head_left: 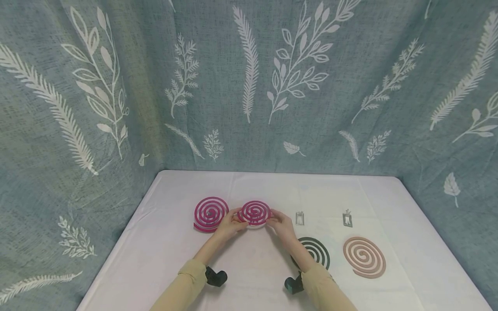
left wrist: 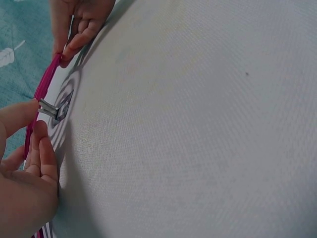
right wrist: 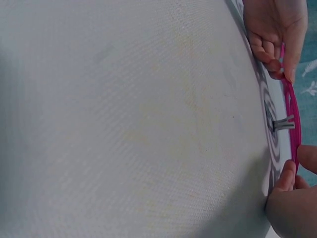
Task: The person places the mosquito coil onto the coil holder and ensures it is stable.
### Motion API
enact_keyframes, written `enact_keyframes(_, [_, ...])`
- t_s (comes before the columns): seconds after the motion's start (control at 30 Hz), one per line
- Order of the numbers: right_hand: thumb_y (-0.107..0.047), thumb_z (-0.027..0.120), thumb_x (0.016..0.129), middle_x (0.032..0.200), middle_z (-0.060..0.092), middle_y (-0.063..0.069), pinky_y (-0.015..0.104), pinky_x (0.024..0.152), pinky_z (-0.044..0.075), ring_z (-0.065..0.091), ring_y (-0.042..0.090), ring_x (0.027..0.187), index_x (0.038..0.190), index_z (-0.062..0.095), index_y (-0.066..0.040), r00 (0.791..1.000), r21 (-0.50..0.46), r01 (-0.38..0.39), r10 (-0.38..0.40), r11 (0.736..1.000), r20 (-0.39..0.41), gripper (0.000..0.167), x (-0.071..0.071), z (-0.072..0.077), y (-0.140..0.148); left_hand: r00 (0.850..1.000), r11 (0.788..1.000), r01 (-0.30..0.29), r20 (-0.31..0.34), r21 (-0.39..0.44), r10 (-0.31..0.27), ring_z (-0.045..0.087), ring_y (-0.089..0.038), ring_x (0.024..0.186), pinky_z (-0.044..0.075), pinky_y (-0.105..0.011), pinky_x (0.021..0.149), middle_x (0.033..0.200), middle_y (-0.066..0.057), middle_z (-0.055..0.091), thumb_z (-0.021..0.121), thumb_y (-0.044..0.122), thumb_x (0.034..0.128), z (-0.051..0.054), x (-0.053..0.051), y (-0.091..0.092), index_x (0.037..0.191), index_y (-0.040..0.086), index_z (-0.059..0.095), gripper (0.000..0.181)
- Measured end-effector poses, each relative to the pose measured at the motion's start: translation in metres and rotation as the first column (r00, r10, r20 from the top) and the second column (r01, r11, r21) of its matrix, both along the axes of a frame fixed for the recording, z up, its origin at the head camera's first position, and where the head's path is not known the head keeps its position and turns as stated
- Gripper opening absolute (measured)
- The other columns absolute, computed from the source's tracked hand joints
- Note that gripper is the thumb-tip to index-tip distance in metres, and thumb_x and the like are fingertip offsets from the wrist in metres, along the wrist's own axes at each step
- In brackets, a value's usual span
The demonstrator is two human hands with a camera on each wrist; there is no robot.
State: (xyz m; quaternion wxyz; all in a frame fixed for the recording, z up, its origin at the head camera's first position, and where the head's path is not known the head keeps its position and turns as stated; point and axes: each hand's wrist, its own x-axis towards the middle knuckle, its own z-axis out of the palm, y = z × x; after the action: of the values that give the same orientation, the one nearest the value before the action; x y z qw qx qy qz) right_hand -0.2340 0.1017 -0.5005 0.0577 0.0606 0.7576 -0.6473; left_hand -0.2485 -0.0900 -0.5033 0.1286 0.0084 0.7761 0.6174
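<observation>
Both hands hold a magenta mosquito coil [head_left: 254, 212] level above the white table. My left hand [head_left: 229, 225] pinches its left edge between thumb and fingers; my right hand [head_left: 283, 225] pinches the right edge. Under the coil's middle, a small metal coil stand [left wrist: 63, 108] shows in the left wrist view, its upright prongs reaching the coil's underside. The right wrist view shows the same stand [right wrist: 283, 124] and the coil edge-on. Whether the prong tip passes through the coil cannot be told. A second magenta coil [head_left: 202, 203] lies just left of my left hand.
Two flat metal stands [head_left: 299, 218] lie to the right of my right hand. A dark green coil [head_left: 326, 255] is partly hidden under my right forearm. Farther right lies a brown coil [head_left: 364, 257]. A blue-green leaf-patterned curtain [head_left: 218, 86] hangs behind the white table [head_left: 249, 276].
</observation>
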Motion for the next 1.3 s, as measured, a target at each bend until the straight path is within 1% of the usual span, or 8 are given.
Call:
enact_keyframes(0.2, [-0.007,0.059,0.089,0.123,0.058,0.023,0.042,0.097,0.048,0.058,0.03,0.11,0.136,0.043,0.006,1.0,0.013,0.009,-0.009,1.0,-0.009,0.052,-0.009,-0.017,0.001,1.0,1.0,-0.011,0.001,0.012,0.011,0.054,-0.008,0.072,0.046,-0.023,0.069,0.087,-0.004,0.052,0.067,0.006,0.0834,-0.007,-0.004,0.0,0.141,-0.002,0.036,0.066])
enact_keyframes(0.5, [-0.006,0.059,0.089,0.123,0.058,0.024,0.042,0.097,0.047,0.059,0.029,0.109,0.137,0.043,0.006,1.0,-0.008,0.009,-0.009,1.0,-0.015,0.052,-0.008,-0.018,0.002,1.0,1.0,-0.014,-0.003,0.004,0.014,0.054,-0.008,0.072,0.046,-0.024,0.069,0.088,-0.004,0.052,0.067,0.006,0.0833,-0.006,-0.003,0.0,0.14,-0.002,0.037,0.065])
enact_keyframes(0.63, [-0.005,0.058,0.088,0.122,0.058,0.023,0.042,0.097,0.047,0.059,0.028,0.108,0.136,0.044,0.006,1.0,0.002,0.013,-0.013,1.0,-0.019,0.051,-0.009,-0.02,0.001,1.0,1.0,0.003,0.002,0.012,-0.003,0.054,-0.009,0.072,0.048,-0.029,0.074,0.088,-0.006,0.052,0.065,0.004,0.0844,0.01,0.005,0.001,0.14,-0.005,0.035,0.064])
enact_keyframes(0.7, [-0.004,0.058,0.088,0.121,0.058,0.024,0.042,0.096,0.048,0.06,0.029,0.107,0.135,0.044,0.007,1.0,0.004,0.014,-0.014,1.0,-0.024,0.051,-0.009,-0.02,0.001,1.0,1.0,0.007,0.001,0.014,-0.007,0.054,-0.009,0.072,0.049,-0.032,0.076,0.088,-0.007,0.051,0.065,0.003,0.0845,0.012,0.005,0.001,0.14,-0.007,0.034,0.064])
enact_keyframes(0.73, [-0.004,0.059,0.087,0.121,0.058,0.024,0.041,0.095,0.048,0.06,0.028,0.106,0.135,0.045,0.007,1.0,0.005,0.016,-0.016,1.0,-0.026,0.051,-0.009,-0.02,0.001,1.0,1.0,0.006,0.0,0.011,-0.006,0.054,-0.009,0.072,0.05,-0.033,0.076,0.088,-0.008,0.051,0.064,0.002,0.0846,0.011,0.005,0.001,0.14,-0.007,0.033,0.065])
enact_keyframes(0.87, [-0.004,0.059,0.087,0.12,0.058,0.025,0.039,0.094,0.049,0.06,0.027,0.105,0.135,0.044,0.008,0.999,0.002,0.017,-0.017,1.0,-0.03,0.051,-0.009,-0.02,0.001,1.0,1.0,-0.009,-0.012,0.001,0.009,0.054,-0.009,0.072,0.049,-0.029,0.073,0.089,-0.006,0.052,0.066,0.005,0.084,-0.006,-0.002,0.0,0.141,-0.004,0.034,0.066])
enact_keyframes(0.9, [-0.004,0.059,0.087,0.12,0.058,0.025,0.038,0.094,0.049,0.06,0.026,0.105,0.135,0.045,0.007,0.999,0.003,0.018,-0.018,1.0,-0.026,0.051,-0.01,-0.021,0.001,1.0,1.0,-0.011,-0.015,-0.001,0.011,0.054,-0.009,0.072,0.049,-0.028,0.072,0.089,-0.006,0.052,0.067,0.005,0.0839,-0.007,-0.002,0.0,0.141,-0.004,0.035,0.066])
enact_keyframes(1.3, [-0.005,0.059,0.087,0.12,0.058,0.024,0.038,0.093,0.049,0.06,0.025,0.104,0.135,0.045,0.006,0.999,0.002,0.019,-0.019,1.0,-0.032,0.051,-0.01,-0.023,0.001,1.0,1.0,0.008,-0.024,0.025,-0.007,0.055,-0.008,0.073,0.048,-0.021,0.069,0.088,-0.005,0.052,0.068,0.007,0.0834,-0.008,-0.003,-0.002,0.141,-0.002,0.036,0.066])
